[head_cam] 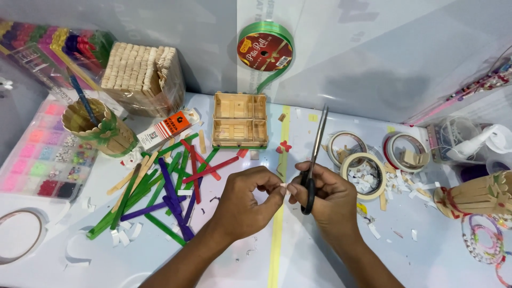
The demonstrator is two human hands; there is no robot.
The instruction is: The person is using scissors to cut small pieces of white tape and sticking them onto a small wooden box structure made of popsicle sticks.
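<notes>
White tabletop (320,261) with a yellow stripe down its middle carries our craft clutter, backed by grey wall panels. Near the table's front edge, on the stripe, our left hand (246,200) pinches a tiny white scrap (284,185) between thumb and forefinger, the other fingers curled in. Our right hand (329,200) is closed through the black handles of the scissors (316,154), whose blades point up toward the back edge and lie nearly together; the scrap sits just beside the handles. Left of our hands, coloured craft sticks (165,192) in green, purple, red and plain wood lie scattered. Toward the back edge stands a small wooden stick box (239,120), with a green ribbon roll (265,49) leaning on the wall behind it. At the back left corner we see a stick cup (101,130) and a wrapped bundle of plain sticks (144,74). Right of the scissors lie tape rolls (365,170) amid white paper bits.
</notes>
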